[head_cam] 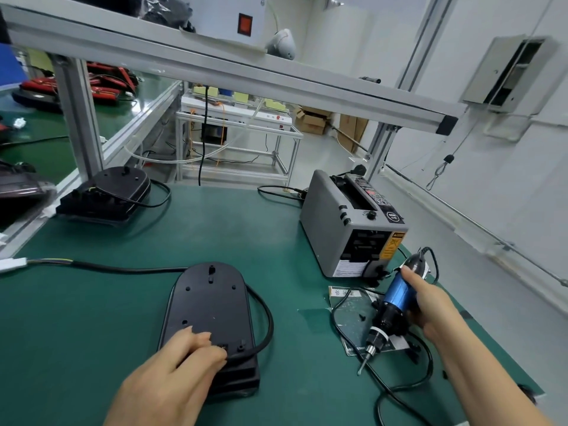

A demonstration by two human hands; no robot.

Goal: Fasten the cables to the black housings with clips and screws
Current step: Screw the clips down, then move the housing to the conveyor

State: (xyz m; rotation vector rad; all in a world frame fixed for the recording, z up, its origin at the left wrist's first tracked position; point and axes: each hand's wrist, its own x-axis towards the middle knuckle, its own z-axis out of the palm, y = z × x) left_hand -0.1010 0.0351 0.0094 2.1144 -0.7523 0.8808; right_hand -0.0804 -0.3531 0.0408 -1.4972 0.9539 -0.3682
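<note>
Two risks stand out to me from here. The black housing (pixel 212 315) lies flat on the green mat (pixel 92 318), left of the grey tape dispenser (pixel 335 222) and nearer to me than it. Its cable (pixel 266 315) loops round the side that faces the dispenser and runs back in at the near end. My left hand (pixel 181 361) is bent down onto that near end, fingertips right where the cable enters. Whether they pinch a clip there I cannot tell, since the fingers cover the spot. My right hand (pixel 430 305) is wrapped firmly round the blue electric screwdriver (pixel 396 298), held just in front of the dispenser. Its bit (pixel 362 365) angles down by the screw tray (pixel 350 330), apart from the housing. First risk, as I judge it: the bit must come in right beside my left fingertips, and a slip off the screw head could catch a finger or gouge the plastic. Second: the cable looks stiff enough to spring, so if my left hand eases off early the clip may shift and the screw bite crooked or pinch the jacket. The screwdriver's own cord (pixel 427 373) trails in front of the dispenser and could snag and tug my aim. I cannot make out a screw on the bit.
</note>
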